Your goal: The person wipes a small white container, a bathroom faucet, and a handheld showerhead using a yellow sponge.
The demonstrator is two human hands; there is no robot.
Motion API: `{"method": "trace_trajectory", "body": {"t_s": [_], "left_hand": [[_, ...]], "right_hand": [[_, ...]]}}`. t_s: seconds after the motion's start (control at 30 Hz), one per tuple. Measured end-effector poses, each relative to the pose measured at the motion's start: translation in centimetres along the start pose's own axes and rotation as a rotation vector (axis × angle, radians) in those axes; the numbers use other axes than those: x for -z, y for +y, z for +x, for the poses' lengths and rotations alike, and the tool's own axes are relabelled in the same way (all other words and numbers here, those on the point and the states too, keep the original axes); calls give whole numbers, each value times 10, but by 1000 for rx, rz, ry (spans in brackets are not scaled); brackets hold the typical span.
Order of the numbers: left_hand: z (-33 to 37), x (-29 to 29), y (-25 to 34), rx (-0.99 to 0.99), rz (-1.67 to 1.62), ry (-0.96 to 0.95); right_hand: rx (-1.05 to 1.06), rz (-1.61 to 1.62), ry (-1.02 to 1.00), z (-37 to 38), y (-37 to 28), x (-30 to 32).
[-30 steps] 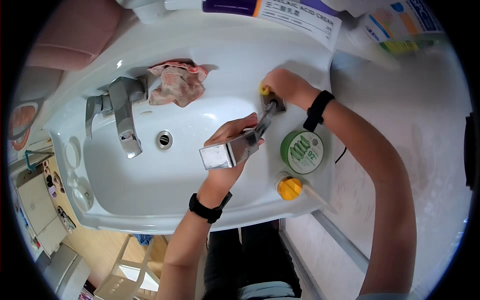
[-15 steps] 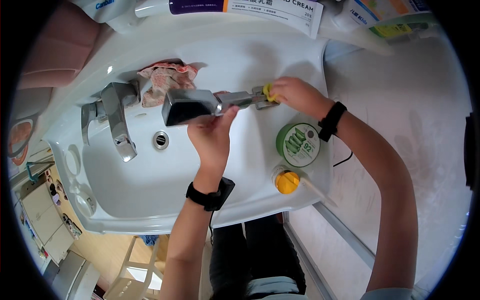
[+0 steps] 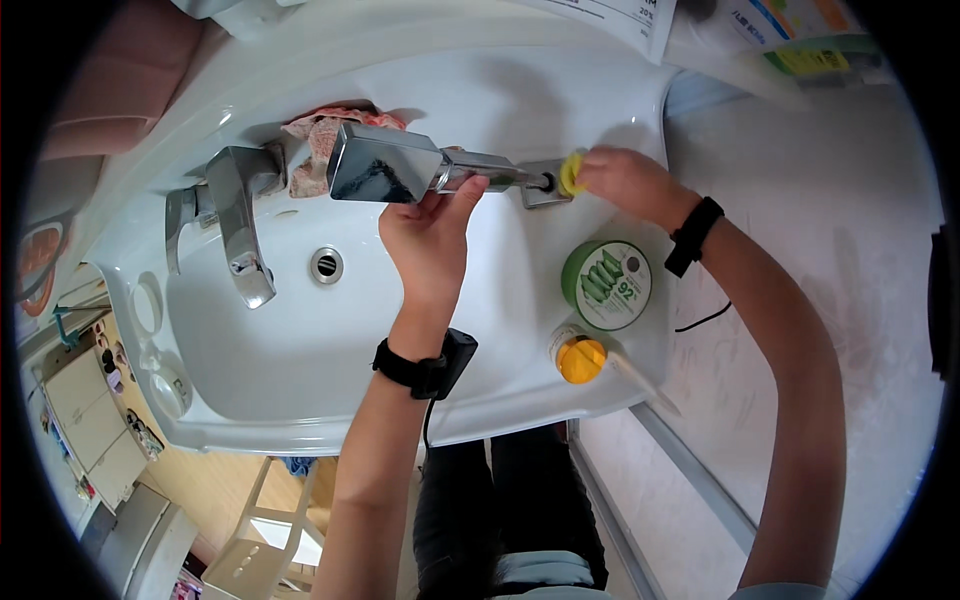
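My left hand [image 3: 430,235] grips the narrow neck of a shiny chrome fixture [image 3: 385,165], thumb up along it. The fixture has a block-shaped end at the left and a square plate [image 3: 546,185] at the right; its exact kind is unclear. It is held over the white sink [image 3: 300,370]. Beside the plate, my right hand [image 3: 630,182] pinches a small yellow piece [image 3: 571,174], sponge-like, whose form is partly covered by the fingers. Just below that hand, a green round tub [image 3: 610,285] stands on the sink's right ledge.
A chrome faucet [image 3: 238,225] rises at the left, next to a crumpled pink cloth [image 3: 320,150]. A yellow-capped jar [image 3: 580,358] and a pale stick [image 3: 645,383] lie near the front right. White tubes and packs [image 3: 780,20] line the far shelf. A drain [image 3: 327,265] opens in the basin.
The yellow piece in my right hand has moved rightward, off the fixture's plate to its edge, showing a dark hole there. My left hand keeps its hold; the view has shifted slightly.
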State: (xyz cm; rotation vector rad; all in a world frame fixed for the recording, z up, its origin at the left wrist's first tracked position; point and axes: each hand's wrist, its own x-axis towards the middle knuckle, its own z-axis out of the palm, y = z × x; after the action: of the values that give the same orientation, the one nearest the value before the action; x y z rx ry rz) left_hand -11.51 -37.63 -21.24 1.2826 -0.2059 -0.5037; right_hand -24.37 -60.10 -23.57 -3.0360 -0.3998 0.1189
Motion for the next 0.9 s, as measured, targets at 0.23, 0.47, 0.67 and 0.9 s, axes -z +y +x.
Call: {"method": "trace_trajectory", "body": {"t_s": [0.23,0.47,0.67,0.9], "left_hand": [[6,0,3,21,131,-23],[20,1,-7,-82,132,28],[24,-3,-1,-60,152,29],[26,-1,-7,-87,165,8]], "right_hand": [[-28,168,51,23,-35,-7],[29,180,44,21,-33,-1],[-36,170,42,26,-41,-8],[60,95,-42,35,-36,1]]}}
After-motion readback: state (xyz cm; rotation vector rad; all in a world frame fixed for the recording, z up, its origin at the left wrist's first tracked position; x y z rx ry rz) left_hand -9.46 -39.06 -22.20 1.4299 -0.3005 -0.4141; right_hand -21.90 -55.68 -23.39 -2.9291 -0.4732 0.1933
